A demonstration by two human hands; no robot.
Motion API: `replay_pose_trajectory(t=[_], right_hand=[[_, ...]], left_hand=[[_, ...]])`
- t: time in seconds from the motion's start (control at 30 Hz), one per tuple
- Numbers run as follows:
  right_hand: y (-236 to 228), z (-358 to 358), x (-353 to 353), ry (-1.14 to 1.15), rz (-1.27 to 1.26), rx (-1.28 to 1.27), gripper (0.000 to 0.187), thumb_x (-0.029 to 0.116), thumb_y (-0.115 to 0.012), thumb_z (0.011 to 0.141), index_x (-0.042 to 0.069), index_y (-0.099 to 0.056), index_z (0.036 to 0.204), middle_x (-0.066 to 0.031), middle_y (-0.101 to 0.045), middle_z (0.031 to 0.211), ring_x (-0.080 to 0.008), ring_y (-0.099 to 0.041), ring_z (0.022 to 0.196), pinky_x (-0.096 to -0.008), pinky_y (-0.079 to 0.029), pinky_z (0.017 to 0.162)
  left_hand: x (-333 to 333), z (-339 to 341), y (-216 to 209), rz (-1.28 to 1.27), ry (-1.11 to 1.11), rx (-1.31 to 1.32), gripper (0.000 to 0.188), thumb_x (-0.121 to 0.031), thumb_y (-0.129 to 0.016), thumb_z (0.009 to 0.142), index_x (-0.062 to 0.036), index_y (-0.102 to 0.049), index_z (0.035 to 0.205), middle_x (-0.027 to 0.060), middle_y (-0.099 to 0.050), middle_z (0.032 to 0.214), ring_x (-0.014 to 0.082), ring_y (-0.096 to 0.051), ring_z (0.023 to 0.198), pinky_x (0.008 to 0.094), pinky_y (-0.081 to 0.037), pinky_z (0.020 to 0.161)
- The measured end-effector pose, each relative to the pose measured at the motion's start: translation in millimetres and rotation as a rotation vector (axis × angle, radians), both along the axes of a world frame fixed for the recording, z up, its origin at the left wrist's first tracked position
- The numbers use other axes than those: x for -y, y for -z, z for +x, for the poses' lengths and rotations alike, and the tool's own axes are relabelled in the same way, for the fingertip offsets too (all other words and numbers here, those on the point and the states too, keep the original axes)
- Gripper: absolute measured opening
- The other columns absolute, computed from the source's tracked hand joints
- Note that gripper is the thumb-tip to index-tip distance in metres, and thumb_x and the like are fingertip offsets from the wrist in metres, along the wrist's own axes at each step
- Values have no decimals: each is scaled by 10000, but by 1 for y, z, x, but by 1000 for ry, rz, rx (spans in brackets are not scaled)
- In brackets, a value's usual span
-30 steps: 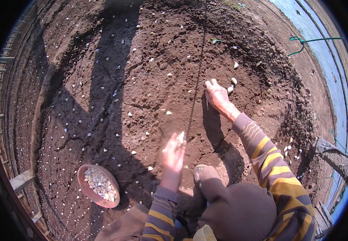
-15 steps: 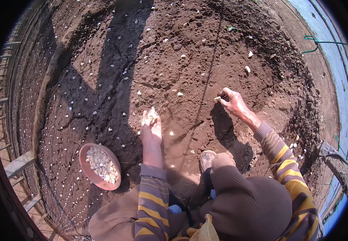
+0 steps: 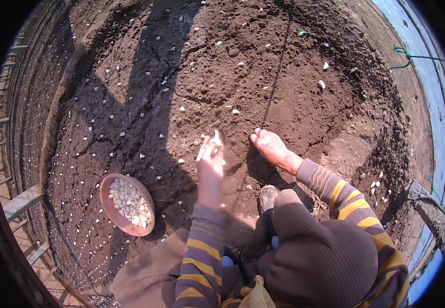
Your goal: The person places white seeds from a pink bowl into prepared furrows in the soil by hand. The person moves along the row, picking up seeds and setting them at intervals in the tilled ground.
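Observation:
My left hand (image 3: 209,165) is curled around a few pale garlic cloves (image 3: 216,139), which stick out past the fingertips over the brown soil (image 3: 222,87). To its right, my right hand (image 3: 274,148) is low over the bed with thumb and fingers pinched together; whatever is between them is hidden. A pinkish oval bowl (image 3: 108,206) heaped with garlic cloves (image 3: 130,202) rests on the soil to the left of my left forearm. Single cloves lie spaced out over the bed, one of them (image 3: 235,111) just beyond my hands.
A ridge of soil (image 3: 60,110) runs along the left, with slatted wooden framing (image 3: 24,205) beyond it. At the right edge are a bluish strip (image 3: 428,77), a green cord (image 3: 408,55) and a grey post (image 3: 430,210). My shoe (image 3: 269,197) stands on the soil.
My right hand has moved left toward my left hand; the clove seen at its fingertips before is out of sight. My left hand has shifted right and its fingers have curled in more.

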State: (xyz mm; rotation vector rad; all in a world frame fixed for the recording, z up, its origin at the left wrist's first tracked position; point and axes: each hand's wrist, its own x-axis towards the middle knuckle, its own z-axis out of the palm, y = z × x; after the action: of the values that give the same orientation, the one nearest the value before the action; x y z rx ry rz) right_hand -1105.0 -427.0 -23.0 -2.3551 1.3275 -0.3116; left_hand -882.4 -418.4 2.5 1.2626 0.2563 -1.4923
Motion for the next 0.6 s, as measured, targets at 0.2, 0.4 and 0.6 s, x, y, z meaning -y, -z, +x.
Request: replay_pose_trajectory(t=[0.2, 0.4, 0.6], right_hand=[[-10, 5, 4, 216, 262, 225, 134, 133, -570, 896, 1, -555, 876, -153, -581, 820, -356, -618, 791, -444, -506, 689], [-51, 12, 8, 422, 961, 760, 329, 219, -705, 875, -31, -658, 1084, -163, -709, 946, -223, -674, 861, -355, -534, 777], [-70, -15, 5, 264, 675, 368, 249, 180, -692, 848, -30, -645, 972, -186, -669, 878, -307, -669, 843, -400, -524, 761]], left_hand=[[-14, -17, -5, -114, 226, 17, 404, -42, -536, 955, 28, -484, 1349, 102, -633, 1137, 180, -624, 967, 304, -502, 878], [-19, -38, -8, -97, 456, 121, 310, -37, -637, 916, 0, -600, 1221, 19, -678, 976, 72, -615, 764, 213, -506, 712], [-21, -63, -23, -169, 663, 237, 324, -54, -635, 933, 32, -579, 1240, 51, -675, 996, 86, -630, 806, 214, -531, 720]])
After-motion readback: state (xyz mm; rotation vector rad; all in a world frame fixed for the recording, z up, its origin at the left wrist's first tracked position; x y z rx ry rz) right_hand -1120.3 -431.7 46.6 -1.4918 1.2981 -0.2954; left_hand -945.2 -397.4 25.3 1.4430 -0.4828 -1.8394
